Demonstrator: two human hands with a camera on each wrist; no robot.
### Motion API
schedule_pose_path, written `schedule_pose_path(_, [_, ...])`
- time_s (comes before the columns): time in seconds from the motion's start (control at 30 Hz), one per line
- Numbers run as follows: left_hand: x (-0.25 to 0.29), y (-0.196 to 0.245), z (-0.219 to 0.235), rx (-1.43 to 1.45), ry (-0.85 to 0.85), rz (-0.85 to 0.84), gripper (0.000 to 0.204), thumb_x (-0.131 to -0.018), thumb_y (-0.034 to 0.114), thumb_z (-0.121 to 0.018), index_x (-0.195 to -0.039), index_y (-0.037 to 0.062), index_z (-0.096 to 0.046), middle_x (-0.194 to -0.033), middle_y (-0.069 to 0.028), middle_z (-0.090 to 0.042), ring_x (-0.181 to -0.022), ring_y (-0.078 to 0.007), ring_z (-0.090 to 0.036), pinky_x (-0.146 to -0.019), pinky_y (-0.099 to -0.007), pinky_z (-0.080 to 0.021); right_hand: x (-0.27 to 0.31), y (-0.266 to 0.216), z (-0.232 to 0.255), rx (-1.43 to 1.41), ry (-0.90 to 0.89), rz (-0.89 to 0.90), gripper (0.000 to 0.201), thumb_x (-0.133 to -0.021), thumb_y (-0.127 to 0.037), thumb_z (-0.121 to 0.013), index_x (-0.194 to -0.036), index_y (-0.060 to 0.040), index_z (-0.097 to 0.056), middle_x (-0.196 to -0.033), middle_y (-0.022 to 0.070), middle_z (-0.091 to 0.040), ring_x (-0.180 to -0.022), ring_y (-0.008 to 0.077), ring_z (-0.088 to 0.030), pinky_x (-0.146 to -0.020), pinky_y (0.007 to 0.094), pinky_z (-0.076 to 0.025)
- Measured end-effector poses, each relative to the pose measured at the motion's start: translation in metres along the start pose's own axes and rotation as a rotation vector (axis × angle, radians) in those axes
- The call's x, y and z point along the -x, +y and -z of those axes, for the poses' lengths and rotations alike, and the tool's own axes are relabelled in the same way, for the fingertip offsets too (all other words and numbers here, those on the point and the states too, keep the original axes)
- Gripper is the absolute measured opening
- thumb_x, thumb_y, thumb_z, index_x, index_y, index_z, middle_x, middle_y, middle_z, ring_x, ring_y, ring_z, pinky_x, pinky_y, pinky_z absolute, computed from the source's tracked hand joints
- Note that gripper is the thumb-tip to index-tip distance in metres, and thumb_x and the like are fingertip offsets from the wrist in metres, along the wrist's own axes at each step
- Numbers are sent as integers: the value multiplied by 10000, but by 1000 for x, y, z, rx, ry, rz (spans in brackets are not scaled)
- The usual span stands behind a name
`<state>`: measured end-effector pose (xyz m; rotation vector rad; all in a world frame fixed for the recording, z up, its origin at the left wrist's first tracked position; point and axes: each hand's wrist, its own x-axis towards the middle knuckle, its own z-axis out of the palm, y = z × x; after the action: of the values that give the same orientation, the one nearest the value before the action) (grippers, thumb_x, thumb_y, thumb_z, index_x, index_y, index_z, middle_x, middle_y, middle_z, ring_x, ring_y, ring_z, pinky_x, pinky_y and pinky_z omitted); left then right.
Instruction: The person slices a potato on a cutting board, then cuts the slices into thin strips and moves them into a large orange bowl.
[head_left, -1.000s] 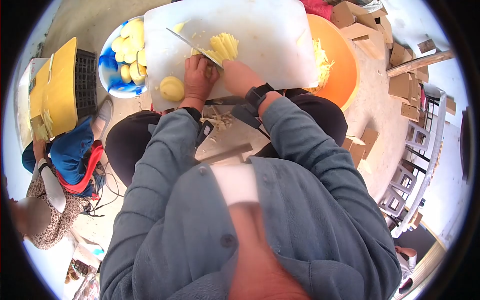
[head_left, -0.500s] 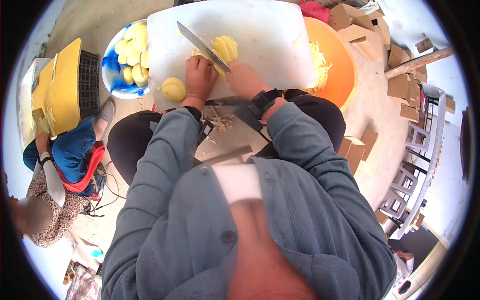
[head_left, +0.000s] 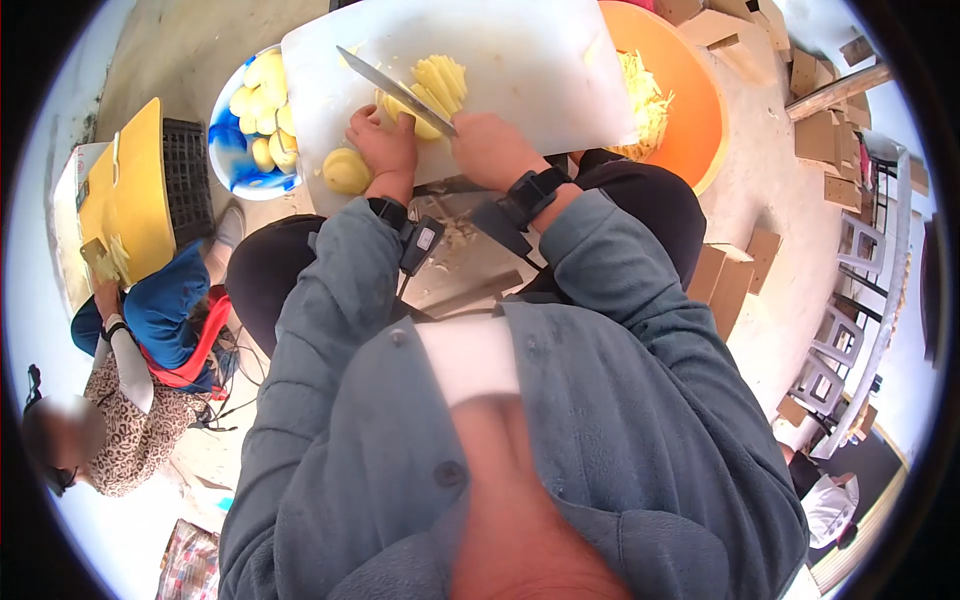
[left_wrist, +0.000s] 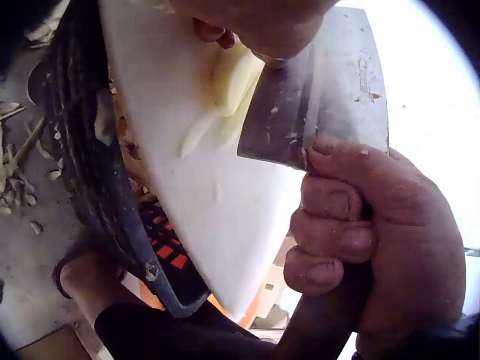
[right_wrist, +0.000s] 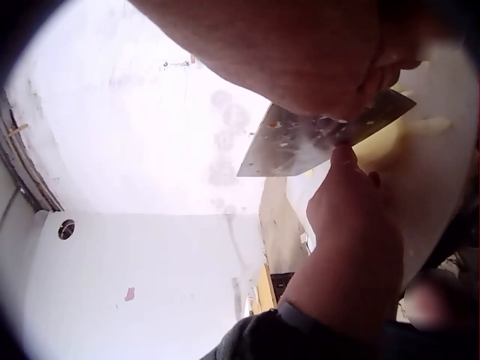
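Note:
My right hand [head_left: 492, 150] grips a broad-bladed cleaver [right_wrist: 300, 142] by its dark handle, with the thumb laid against the blade in the left wrist view. The blade slants across the cutting board [head_left: 550, 80], right over sliced potato [left_wrist: 236, 79]. My left hand [head_left: 388, 145] is at the near side of the blade, its thumb right at the metal and its other fingers loosely spread leftward. Beyond the blade lies a fanned heap of potato strips [head_left: 440, 82]. A peeled potato [head_left: 347, 171] sits on the board beside my left wrist.
Left of the board stands a blue-and-white basin [head_left: 228, 150] of peeled potatoes. An orange basin [head_left: 695, 130] with potato strips [head_left: 643, 105] is at the right. Another person [head_left: 135, 420] works at a yellow board [head_left: 130, 190] on the far left. Cardboard boxes [head_left: 720, 285] lie at right.
My left hand's fingers have loosened from their bunched position at the potato and spread left. The cleaver lifted and tilted, showing more of its blade. The head view has shifted slightly.

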<state>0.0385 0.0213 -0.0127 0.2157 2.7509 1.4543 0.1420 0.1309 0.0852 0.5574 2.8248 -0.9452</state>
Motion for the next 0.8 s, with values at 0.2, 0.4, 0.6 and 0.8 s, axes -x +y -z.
schedule_pose_path(0.2, [-5,-5,-2,-22,-26,12,507,-704,221,-764,-1117,22,-547,-993,-155,-532,-924,-303,-529,-836,-393,-454,-1,-2,-6,-2,-24,6,125,-785,-43,-529,-855,10,-619,-841,253,-654,-841,405,-640,-778,476,-508])
schedule_pose_path(0.4, [-7,-15,-7,-18,-18,-10,389,-713,238,-766,-1002,19,-626,-994,-132,-553,-870,-275,-570,-800,-367,-481,-1,-7,-5,7,-61,-44,120,-772,-32,-551,-862,11,-619,-853,249,-658,-855,400,-643,-780,466,-513])
schedule_pose_path(0.6, [-8,-23,-14,41,-22,20,360,-732,224,-764,-976,-3,-628,-972,-135,-567,-854,-271,-583,-797,-361,-486,-2,-11,-3,28,-107,-60,138,-782,-34,-555,-896,21,-610,-862,248,-662,-864,398,-650,-778,463,-522])
schedule_pose_path(0.8, [-14,-52,-34,295,-60,155,297,-776,186,-761,-923,-22,-607,-911,-130,-588,-792,-231,-606,-743,-335,-505,-6,-12,-10,56,-119,-86,164,-808,-39,-552,-954,25,-591,-893,252,-664,-880,395,-656,-776,464,-530])
